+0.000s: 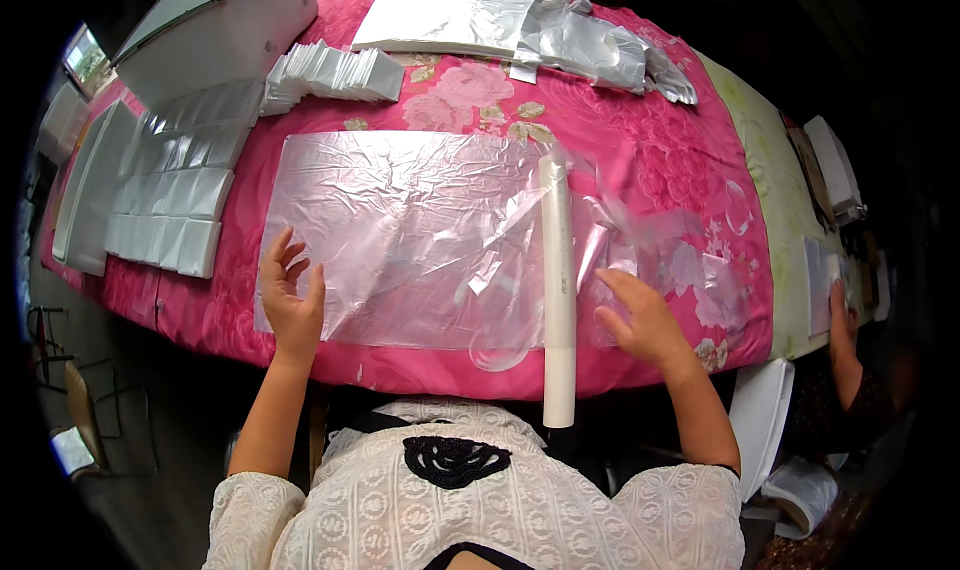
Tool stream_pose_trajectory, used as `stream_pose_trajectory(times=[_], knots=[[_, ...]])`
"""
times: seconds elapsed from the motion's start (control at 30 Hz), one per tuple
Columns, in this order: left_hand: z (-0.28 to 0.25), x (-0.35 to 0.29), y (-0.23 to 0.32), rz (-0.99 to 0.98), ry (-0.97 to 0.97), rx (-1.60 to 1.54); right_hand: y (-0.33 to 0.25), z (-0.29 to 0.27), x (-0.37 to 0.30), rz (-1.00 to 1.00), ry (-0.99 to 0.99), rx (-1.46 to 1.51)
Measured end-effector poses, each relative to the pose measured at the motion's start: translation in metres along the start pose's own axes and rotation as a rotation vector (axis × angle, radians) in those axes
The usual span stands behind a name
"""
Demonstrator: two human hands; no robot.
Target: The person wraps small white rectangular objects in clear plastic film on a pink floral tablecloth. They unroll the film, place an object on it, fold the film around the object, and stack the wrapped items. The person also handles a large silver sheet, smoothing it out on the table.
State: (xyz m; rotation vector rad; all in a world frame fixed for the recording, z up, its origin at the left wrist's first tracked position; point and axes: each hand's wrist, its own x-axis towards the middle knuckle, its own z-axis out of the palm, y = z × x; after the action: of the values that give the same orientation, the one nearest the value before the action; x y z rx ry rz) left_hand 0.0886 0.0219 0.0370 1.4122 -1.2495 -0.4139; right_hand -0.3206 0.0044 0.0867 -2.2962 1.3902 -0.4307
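A wide, wrinkled sheet of clear plastic film point(400, 220) lies across the pink flowered tablecloth in front of me. Over its right part rests a long white tube point(559, 300), its near end jutting past the table's edge. My left hand point(291, 292) is at the film's left edge, fingers apart and slightly curled, holding nothing. To the right of the tube, my right hand point(640, 315) has its fingers spread near loose, crumpled film point(650, 245), with nothing visible in its grip.
Folded clear plastic packets point(165, 230) lie in rows at the left, beside a white box point(225, 30). A row of flat packets point(335, 73) sits behind the film. A silvery plastic stack point(450, 15) lies at the back. Another person's hand point(840, 305) shows at far right.
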Motion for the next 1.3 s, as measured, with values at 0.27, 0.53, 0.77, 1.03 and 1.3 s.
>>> stream_pose_trajectory(times=[0.27,0.53,0.77,1.03,1.3], knots=[[-0.064,-0.014,-0.013,-0.056,0.093,-0.197,-0.035,0.050,0.010,-0.409,-0.150,-0.161],[-0.108,-0.036,-0.024,-0.171,0.014,-0.188,-0.168,0.101,0.074,-0.789,-0.493,0.727],[-0.126,-0.069,-0.022,-0.216,-0.076,-0.044,-0.143,0.127,0.149,-0.815,-0.098,-0.038],[-0.105,-0.085,0.008,-0.313,-0.295,0.381,-0.210,0.201,0.199,-0.802,-0.124,-0.078],[-0.105,-0.088,-0.006,-0.721,-0.320,-0.299,-0.243,0.239,0.189,-0.242,0.210,0.460]])
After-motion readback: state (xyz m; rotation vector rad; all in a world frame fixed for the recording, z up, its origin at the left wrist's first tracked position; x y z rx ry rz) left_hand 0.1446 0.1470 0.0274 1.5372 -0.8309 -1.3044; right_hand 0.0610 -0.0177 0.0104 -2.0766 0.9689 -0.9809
